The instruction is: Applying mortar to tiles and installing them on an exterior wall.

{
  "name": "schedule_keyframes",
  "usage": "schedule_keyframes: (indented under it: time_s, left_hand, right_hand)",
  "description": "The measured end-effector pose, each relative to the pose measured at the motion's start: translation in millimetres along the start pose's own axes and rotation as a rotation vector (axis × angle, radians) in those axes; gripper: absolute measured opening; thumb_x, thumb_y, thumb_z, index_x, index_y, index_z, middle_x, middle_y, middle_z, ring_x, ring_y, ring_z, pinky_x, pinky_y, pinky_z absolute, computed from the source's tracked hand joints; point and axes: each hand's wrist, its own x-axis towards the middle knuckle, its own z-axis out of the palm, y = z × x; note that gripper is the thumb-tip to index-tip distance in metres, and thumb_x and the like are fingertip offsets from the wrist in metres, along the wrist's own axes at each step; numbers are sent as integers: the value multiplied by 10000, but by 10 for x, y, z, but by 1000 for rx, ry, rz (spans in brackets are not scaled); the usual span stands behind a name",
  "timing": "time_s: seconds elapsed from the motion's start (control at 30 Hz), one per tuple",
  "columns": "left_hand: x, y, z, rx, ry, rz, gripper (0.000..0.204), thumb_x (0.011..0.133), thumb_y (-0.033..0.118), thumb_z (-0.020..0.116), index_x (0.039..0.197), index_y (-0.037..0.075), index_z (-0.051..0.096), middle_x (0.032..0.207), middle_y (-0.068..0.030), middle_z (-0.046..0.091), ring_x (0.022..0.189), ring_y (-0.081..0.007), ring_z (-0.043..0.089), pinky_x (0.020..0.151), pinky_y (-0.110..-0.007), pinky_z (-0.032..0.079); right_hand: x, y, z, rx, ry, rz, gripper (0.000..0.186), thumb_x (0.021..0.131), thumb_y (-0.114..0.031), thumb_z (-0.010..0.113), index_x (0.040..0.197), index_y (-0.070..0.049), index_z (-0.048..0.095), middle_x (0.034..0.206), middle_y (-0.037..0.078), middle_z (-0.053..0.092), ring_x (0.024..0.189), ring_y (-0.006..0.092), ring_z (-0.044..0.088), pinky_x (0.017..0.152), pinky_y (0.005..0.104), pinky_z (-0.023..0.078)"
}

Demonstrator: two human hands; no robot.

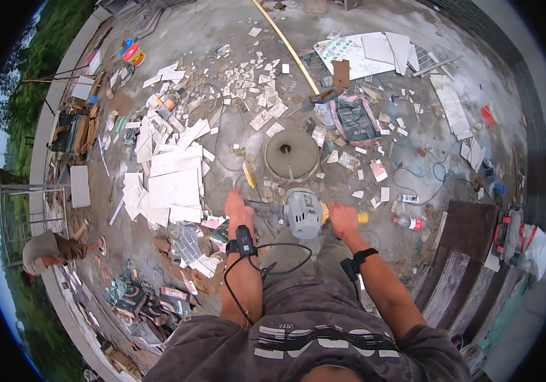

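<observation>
In front of me I hold a grey-and-yellow electric mortar mixer. My left hand is closed around its left handle. On the other side, my right hand grips the yellow handle. The mixer's shaft runs down into a round bucket of smooth grey mortar, where a dark hollow shows in the surface. The lower end of the shaft is hidden in the mortar. A black cable loops across my legs. Beside the bucket lies a yellow-handled tool.
Broken white tiles pile up at the left, with shards scattered beyond. A long pale wooden strip stretches away behind the bucket. Right of me lie a plastic bottle and dark planks. Another person bends at the far left.
</observation>
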Motion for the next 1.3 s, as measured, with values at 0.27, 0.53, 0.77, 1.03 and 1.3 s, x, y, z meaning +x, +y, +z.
schedule_keyframes:
  time_s: [0.27,0.53,0.77,1.03,1.3]
  left_hand:
    - [268,-72,-171,139,-43,-83,174,868,200,621,886,28,612,827,-77,614,737,-242,578,666,-444,466]
    - [209,185,-79,63,41,-137,205,862,183,639,962,4,634,876,-85,614,756,-241,605,624,-436,478]
    - [453,299,187,-127,39,2,267,806,132,712,968,-62,628,880,-93,600,694,-251,591,558,-403,471]
    - [285,524,924,-57,-66,-7,217,803,117,745,853,-59,628,706,-70,557,533,-191,533,496,-376,470]
    - [1094,118,1442,-136,-20,-11,224,821,134,745,806,-62,638,669,-84,589,532,-181,543,487,-364,427]
  right_hand:
    - [345,114,-315,-70,-70,-94,162,924,-195,544,979,-102,664,893,119,733,811,311,736,665,433,560]
    - [371,-122,-652,-54,-218,-79,186,926,-183,533,1010,-83,665,952,170,732,869,342,730,717,470,570]
    - [289,-317,-624,15,-208,23,209,845,-187,669,1012,-69,630,956,164,717,882,373,712,754,486,561]
    - [505,-313,-928,20,-284,126,150,870,-148,603,985,-53,616,954,183,718,868,388,716,747,491,561]
    - [1579,97,-395,-84,-347,95,155,858,-191,654,966,-83,633,858,174,718,821,380,718,704,490,563]
